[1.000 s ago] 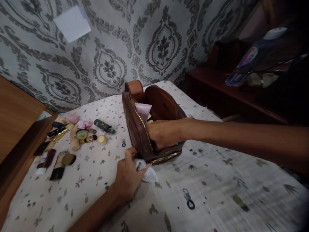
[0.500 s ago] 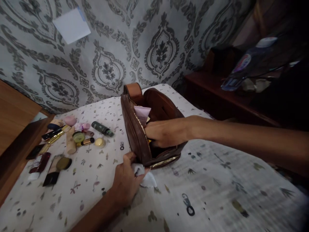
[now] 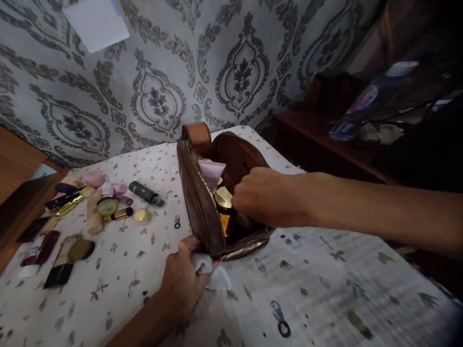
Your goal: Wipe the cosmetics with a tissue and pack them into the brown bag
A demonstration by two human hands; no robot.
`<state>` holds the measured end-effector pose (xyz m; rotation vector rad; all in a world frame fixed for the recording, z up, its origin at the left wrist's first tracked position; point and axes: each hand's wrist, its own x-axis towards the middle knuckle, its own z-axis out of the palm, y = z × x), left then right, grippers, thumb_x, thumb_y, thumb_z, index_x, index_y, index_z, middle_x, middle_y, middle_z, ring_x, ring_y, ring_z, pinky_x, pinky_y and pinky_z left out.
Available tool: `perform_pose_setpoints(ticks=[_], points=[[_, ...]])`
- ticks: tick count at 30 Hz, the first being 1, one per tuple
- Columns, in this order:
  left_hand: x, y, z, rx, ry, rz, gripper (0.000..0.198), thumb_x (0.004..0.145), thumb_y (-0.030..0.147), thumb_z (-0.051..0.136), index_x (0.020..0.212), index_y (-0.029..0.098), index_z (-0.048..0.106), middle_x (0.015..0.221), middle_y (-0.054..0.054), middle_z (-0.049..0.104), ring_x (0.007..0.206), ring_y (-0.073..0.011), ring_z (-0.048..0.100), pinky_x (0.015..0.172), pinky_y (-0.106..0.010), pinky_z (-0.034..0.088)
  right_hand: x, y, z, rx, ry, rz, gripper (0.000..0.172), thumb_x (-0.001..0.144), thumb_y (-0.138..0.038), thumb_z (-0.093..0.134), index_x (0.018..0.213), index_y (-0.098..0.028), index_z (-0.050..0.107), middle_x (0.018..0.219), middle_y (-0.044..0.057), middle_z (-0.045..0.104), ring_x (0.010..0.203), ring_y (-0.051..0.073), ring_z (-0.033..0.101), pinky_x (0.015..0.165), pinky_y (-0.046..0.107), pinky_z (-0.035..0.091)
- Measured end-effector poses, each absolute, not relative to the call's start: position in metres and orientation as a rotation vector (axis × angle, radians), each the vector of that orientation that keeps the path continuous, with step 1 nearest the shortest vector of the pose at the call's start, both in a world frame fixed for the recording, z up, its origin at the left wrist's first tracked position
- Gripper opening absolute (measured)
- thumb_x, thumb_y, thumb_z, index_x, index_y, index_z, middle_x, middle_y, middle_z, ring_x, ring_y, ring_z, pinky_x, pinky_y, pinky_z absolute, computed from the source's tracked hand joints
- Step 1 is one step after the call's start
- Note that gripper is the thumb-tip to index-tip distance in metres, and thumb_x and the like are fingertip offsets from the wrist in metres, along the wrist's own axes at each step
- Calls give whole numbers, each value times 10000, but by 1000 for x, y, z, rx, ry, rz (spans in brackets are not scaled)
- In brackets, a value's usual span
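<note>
A brown toiletry bag stands unzipped on the patterned white cloth. My right hand reaches into its opening with fingers curled; the fingertips and anything in them are hidden inside. Left of that hand, a pink tube sticks up in the bag beside a shiny gold-lidded item and an amber-yellow item. At the bag's near lower corner, my left hand is closed on a crumpled white tissue, its fingers against the leather. Part of the tissue hangs onto the cloth.
Several cosmetics lie at the left, among them a dark green bottle, a round yellow pot, a pink sponge and a dark red bottle. A clear plastic bottle stands on a dark red shelf at the right.
My right hand has shifted right and back within the bag, uncovering the gold lid and amber item. The left hand keeps its place at the bag's corner. The view has turned slightly.
</note>
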<state>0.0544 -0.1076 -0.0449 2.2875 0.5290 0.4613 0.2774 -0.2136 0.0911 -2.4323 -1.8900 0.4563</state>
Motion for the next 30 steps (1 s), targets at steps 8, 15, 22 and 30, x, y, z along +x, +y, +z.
perform_pose_setpoints(ticks=[8, 15, 22, 30], points=[[53, -108, -43, 2352, 404, 523, 351, 844, 350, 632, 1096, 196, 444, 902, -58, 718, 669, -185, 695, 595, -294, 548, 258, -202, 97, -2582, -2082, 565, 158, 701, -34, 692, 728, -190, 686, 785, 66, 712, 926, 241, 657, 764, 338, 444], [52, -106, -44, 2419, 361, 585, 339, 870, 344, 600, 1116, 194, 421, 928, -62, 703, 738, -204, 704, 653, -333, 566, 252, -200, 115, -2654, -2351, 712, 170, 775, -53, 635, 884, -143, 731, 887, 96, 734, 884, 225, 681, 711, 309, 444], [51, -105, -45, 2505, 320, 599, 311, 894, 350, 576, 1125, 191, 441, 856, -36, 691, 675, -186, 690, 605, -303, 545, 248, -199, 122, -2613, -2448, 763, 220, 822, -62, 602, 994, -108, 731, 993, 141, 732, 918, 243, 678, 714, 323, 438], [52, -106, -43, 2509, 255, 698, 328, 908, 343, 567, 1156, 205, 403, 875, -32, 691, 652, -174, 690, 566, -273, 537, 254, -200, 131, -2538, -2357, 661, 226, 794, -105, 614, 995, -95, 715, 910, 127, 723, 821, 227, 672, 663, 307, 423]])
